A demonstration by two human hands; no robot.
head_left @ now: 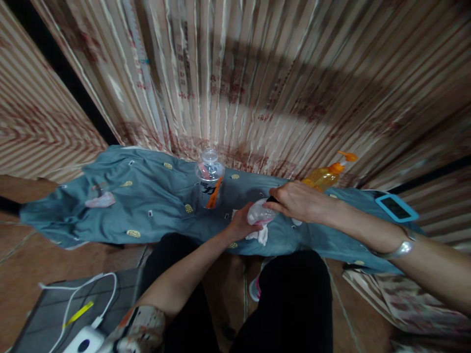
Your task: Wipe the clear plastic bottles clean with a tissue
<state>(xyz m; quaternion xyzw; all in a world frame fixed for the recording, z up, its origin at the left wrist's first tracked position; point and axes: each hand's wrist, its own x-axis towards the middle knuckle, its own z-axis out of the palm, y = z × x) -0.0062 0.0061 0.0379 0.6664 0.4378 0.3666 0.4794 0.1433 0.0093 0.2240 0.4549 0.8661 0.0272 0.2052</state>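
My left hand (241, 224) is wrapped round a small clear baby bottle (259, 214) with pink inside, held on its side over a white cloth (260, 235). My right hand (299, 201) is closed on a dark-handled tool, probably a brush (273, 199), at the bottle's mouth. Both hands work above a blue-grey patterned cloth (147, 206) spread on the floor in front of my knees.
A clear plastic jar (209, 179) with an orange brush inside stands behind my hands. An orange pump bottle (327, 174) is at the back right, a phone in a blue case (396, 207) further right. A pink piece (100, 200) lies left. A white charger and cable (84, 338) sit near left. Striped curtain behind.
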